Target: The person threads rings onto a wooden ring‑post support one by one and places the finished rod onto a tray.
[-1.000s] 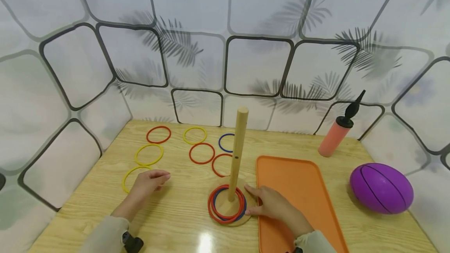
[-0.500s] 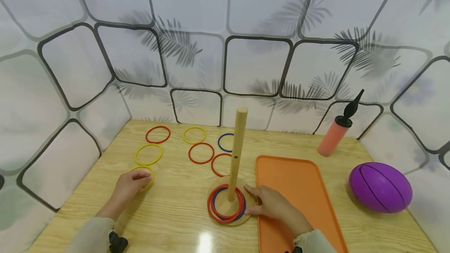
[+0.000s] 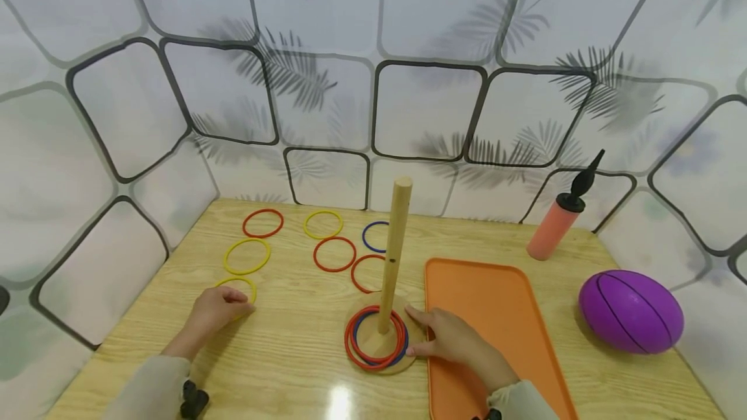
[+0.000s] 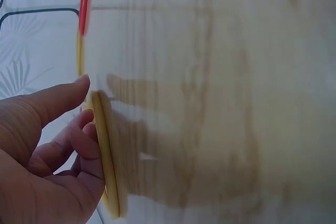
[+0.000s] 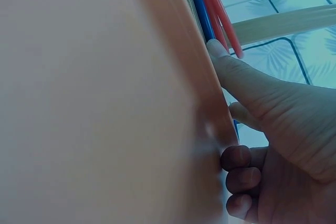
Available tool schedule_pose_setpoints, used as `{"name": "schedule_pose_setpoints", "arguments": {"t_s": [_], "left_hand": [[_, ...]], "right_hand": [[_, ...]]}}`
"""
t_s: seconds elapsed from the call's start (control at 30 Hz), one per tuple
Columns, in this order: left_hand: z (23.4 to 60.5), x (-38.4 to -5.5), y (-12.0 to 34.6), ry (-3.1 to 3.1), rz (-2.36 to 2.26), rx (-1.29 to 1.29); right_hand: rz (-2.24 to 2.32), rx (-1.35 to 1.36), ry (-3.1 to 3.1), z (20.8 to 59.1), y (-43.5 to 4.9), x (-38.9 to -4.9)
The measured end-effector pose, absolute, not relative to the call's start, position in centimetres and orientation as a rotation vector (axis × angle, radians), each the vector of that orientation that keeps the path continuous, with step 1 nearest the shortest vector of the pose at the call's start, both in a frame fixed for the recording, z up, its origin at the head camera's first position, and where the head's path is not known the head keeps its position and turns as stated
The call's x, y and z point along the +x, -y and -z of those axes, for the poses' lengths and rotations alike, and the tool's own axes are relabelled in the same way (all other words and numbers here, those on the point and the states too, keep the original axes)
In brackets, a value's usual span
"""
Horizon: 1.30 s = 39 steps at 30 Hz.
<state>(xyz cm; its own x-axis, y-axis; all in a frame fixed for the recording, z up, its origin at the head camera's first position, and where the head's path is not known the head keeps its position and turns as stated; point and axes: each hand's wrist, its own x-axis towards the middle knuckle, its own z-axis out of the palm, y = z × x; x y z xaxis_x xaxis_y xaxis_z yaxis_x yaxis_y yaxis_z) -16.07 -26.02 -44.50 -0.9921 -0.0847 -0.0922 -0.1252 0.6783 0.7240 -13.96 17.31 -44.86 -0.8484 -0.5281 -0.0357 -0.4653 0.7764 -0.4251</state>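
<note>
A wooden ring-toss stand, with an upright peg on a round base, has several red and blue rings around its foot. My right hand spans the right edge of the base, thumb and index finger spread and touching it. In the right wrist view the other fingers are curled beside the orange tray. My left hand is over the nearest yellow ring, which lies flat. In the left wrist view its bent fingers are against that yellow ring, while the thumb stands a little apart from it.
Farther back lie a second yellow ring, several red rings, another yellow ring and a blue ring. An orange tray sits right of the stand. Beyond it are a pink hand pump and a purple ball.
My left hand has moved left and slightly down from beside the nearest yellow ring to over it, its fingertips now at the ring's right side. The right hand stays at the base.
</note>
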Motion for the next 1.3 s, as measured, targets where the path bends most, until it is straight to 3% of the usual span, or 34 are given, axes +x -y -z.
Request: {"name": "schedule_pose_setpoints", "arguments": {"t_s": [0.93, 1.3], "left_hand": [[44.4, -15.5, 25.5, -2.891, -1.065, -0.141], [42.5, -14.4, 25.1, -2.73, -1.247, -0.103]], "right_hand": [[0.634, -0.805, -2.793, 44.6, -17.4, -14.0], [0.65, -0.817, -2.782, 44.5, -17.4, -14.0]]}}
